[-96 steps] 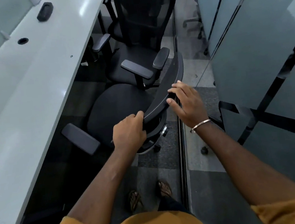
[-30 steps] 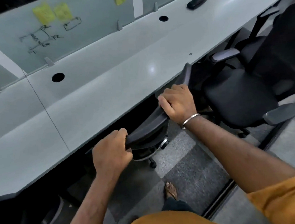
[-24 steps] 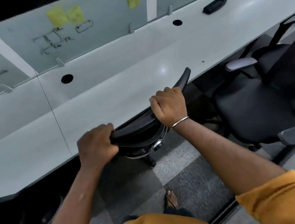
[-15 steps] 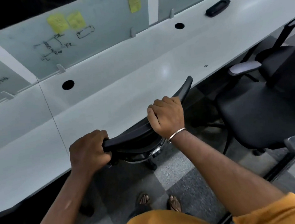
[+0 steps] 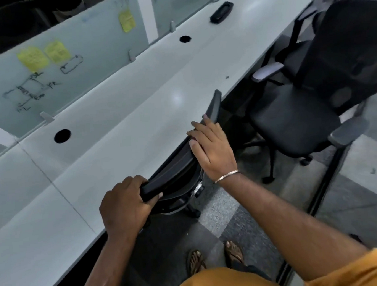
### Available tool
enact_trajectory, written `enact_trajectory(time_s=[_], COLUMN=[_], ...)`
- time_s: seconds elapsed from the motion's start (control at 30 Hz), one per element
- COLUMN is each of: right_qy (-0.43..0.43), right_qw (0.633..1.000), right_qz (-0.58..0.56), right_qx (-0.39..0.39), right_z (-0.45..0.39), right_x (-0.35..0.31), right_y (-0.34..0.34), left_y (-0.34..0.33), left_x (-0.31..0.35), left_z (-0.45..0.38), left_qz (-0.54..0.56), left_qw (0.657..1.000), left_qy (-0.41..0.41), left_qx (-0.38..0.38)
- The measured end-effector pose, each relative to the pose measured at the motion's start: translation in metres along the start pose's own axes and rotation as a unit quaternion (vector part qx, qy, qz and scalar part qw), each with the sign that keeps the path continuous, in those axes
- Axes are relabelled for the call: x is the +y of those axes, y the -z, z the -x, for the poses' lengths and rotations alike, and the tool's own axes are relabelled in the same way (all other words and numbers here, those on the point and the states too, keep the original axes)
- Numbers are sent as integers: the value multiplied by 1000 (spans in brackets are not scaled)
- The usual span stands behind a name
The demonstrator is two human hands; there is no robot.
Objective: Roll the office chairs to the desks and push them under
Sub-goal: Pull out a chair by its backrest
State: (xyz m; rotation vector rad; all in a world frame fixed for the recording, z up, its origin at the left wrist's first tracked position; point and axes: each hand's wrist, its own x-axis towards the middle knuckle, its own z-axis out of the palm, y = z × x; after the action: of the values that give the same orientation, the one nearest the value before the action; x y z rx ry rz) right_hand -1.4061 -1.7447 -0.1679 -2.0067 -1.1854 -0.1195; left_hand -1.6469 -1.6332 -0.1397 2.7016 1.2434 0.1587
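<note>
A long pale grey worktop (image 5: 105,135) runs diagonally across the frame, backed by a frosted glass partition (image 5: 64,69) with yellow sticky notes (image 5: 32,58). We judge the first black mesh-backed office chair (image 5: 180,166) nearly done: its seat is hidden beneath the worktop, its backrest top at the edge. Our left hand (image 5: 125,208) grips the backrest's lower-left end; our right hand (image 5: 213,150) rests on it, fingers relaxed. A second black office chair with grey armrests (image 5: 300,113), at the right of the frame, stands out from the worktop, still to be pushed in, close beside the first.
</note>
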Motion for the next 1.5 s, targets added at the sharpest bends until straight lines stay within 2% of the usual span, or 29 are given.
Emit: enact_trajectory(time_s=[0.07,0.13,0.2,0.3,0.43,0.53,0.77,1.0,1.2,1.5], right_qy=[-6,-32,-77,-195,-314,-349,-413,-443,-472,-493], right_qw=[998,996,992,974,937,924,903,892,879,862], right_qz=[-48,-37,-7,7,30,32,9,33,33,42], right_qx=[-30,-77,-102,-112,-148,-154,-117,-86,-60,-107], right_z=[27,58,93,145,186,200,200,203,182,110], right_x=[-2,7,28,72,129,169,263,348,400,472], right_y=[11,25,37,57,93,122,211,296,332,359], left_y=[0,-2,-5,-14,-41,-67,-107,-128,-142,-176], left_x=[2,12,33,83,146,183,288,388,434,503], left_z=[1,1,5,21,27,22,-9,-24,-44,-131], left_qz=[21,35,66,151,221,222,198,208,193,209], left_qw=[1000,997,985,948,911,898,891,879,868,859], left_qy=[-13,-65,-149,-272,-348,-363,-343,-341,-353,-352], left_qx=[18,36,56,73,-29,-113,-223,-259,-291,-308])
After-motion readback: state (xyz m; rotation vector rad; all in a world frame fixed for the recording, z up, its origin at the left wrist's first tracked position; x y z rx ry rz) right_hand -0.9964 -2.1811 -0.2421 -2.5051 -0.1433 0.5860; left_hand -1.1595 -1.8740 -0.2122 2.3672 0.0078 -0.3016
